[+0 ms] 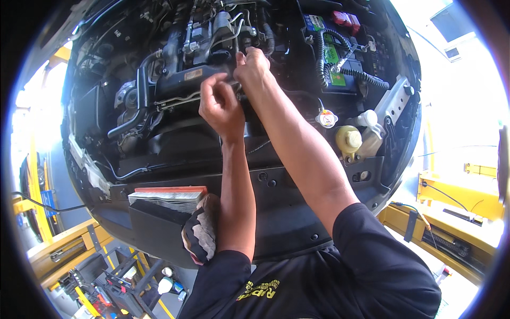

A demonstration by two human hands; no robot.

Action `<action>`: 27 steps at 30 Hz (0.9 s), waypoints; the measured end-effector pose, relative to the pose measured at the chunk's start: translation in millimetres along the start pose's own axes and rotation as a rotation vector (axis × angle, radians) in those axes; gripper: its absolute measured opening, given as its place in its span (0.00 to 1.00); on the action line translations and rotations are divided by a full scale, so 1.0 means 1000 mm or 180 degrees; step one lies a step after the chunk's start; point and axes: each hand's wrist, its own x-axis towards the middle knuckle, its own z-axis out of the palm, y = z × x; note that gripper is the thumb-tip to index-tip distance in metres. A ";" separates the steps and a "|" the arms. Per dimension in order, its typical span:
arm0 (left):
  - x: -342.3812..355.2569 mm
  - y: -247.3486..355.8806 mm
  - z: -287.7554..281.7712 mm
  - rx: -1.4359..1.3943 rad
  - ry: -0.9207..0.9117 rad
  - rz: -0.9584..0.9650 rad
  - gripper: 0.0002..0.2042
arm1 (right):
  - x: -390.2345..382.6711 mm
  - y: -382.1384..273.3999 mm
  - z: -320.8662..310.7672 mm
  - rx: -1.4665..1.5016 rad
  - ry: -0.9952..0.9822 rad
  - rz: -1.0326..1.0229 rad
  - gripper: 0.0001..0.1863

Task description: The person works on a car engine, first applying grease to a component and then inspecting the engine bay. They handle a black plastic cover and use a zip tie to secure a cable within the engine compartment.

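Note:
Both my arms reach over the front of a car into its engine bay. My left hand (220, 106) is beside the front edge of the engine (175, 82), its fingers curled in toward the thumb. Just to its right and farther in, my right hand (253, 68) is closed near hoses and metal pipes (234, 33) at the engine's right side. Whatever either hand grips is too small or hidden to make out. A pleated air filter with an orange rim (170, 192) lies on the front panel left of my left forearm, next to a crumpled cloth (204, 231).
The battery (337, 66) with coiled black cable sleeves lies to the right. Nearer are a radiator cap (326, 118) and a yellowish reservoir (348, 139). A bent black hose (142, 90) runs at left. Yellow lift beams (449, 236) flank the car. A tool cart (111, 284) stands lower left.

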 end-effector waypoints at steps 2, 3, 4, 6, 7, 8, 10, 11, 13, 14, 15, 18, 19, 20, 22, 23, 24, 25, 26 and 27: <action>-0.001 0.000 0.003 -0.0038 0.0010 0.0029 0.07 | 0.009 -0.001 -0.004 0.0125 -0.0197 0.0117 0.09; -0.001 -0.001 0.004 -0.0027 -0.0006 0.0053 0.06 | 0.014 -0.001 -0.008 -0.0012 -0.0322 0.0144 0.05; -0.002 0.000 0.006 -0.0025 -0.0027 0.0078 0.06 | 0.019 -0.004 -0.011 -0.0143 -0.0447 0.0162 0.04; -0.001 -0.001 0.006 -0.0001 -0.0013 0.0136 0.07 | 0.014 -0.007 -0.023 -0.0599 -0.0798 0.0118 0.05; -0.001 -0.001 0.008 -0.0014 0.0004 0.0174 0.07 | 0.012 -0.011 -0.033 -0.0818 -0.0971 0.0083 0.05; 0.000 -0.001 0.006 -0.0006 0.0035 0.0213 0.07 | -0.001 -0.015 -0.042 -0.1085 -0.1198 -0.0141 0.05; 0.001 -0.008 -0.001 -0.0012 -0.0041 0.0005 0.07 | -0.040 -0.027 -0.064 -0.1626 -0.1646 -0.0560 0.06; -0.001 -0.009 -0.001 -0.0037 -0.0100 -0.0102 0.07 | -0.053 -0.037 -0.078 -0.1882 -0.1776 -0.0757 0.07; -0.003 0.003 0.004 -0.0149 -0.0167 -0.0093 0.08 | -0.077 -0.064 -0.112 -0.2334 -0.1980 -0.1191 0.08; -0.004 0.006 0.006 -0.0175 -0.0202 -0.0090 0.08 | -0.088 -0.077 -0.131 -0.2527 -0.2070 -0.1374 0.09; -0.008 0.002 0.005 -0.0272 -0.0260 -0.0072 0.08 | -0.101 -0.092 -0.149 -0.2857 -0.2131 -0.1619 0.09; -0.019 0.019 0.007 -0.0517 -0.0252 -0.0040 0.07 | -0.127 -0.121 -0.208 -0.3376 -0.1939 -0.2186 0.08; -0.023 0.035 0.010 -0.0662 -0.0180 -0.0126 0.07 | -0.131 -0.126 -0.226 -0.3448 -0.1774 -0.2383 0.07; -0.031 0.056 0.015 -0.0762 -0.0189 -0.0247 0.07 | -0.131 -0.130 -0.243 -0.3510 -0.1583 -0.2589 0.07; -0.051 0.086 0.022 -0.0960 -0.0239 -0.0310 0.06 | -0.130 -0.135 -0.262 -0.3743 -0.1408 -0.2747 0.07; -0.064 0.092 0.024 -0.0943 -0.0331 -0.0171 0.05 | -0.131 -0.135 -0.266 -0.3997 -0.1415 -0.2963 0.08; -0.075 0.093 0.027 -0.0933 -0.0411 -0.0012 0.05 | -0.129 -0.134 -0.267 -0.4086 -0.1522 -0.3208 0.08; -0.085 0.088 0.027 -0.0992 -0.0581 0.0188 0.05 | -0.127 -0.134 -0.268 -0.4135 -0.1646 -0.3261 0.09; -0.093 0.081 0.028 -0.1019 -0.0747 0.0264 0.05 | -0.124 -0.135 -0.270 -0.4190 -0.1736 -0.3317 0.09; -0.098 0.075 0.028 -0.0918 -0.0858 0.0330 0.05 | -0.120 -0.134 -0.273 -0.4211 -0.1799 -0.3311 0.10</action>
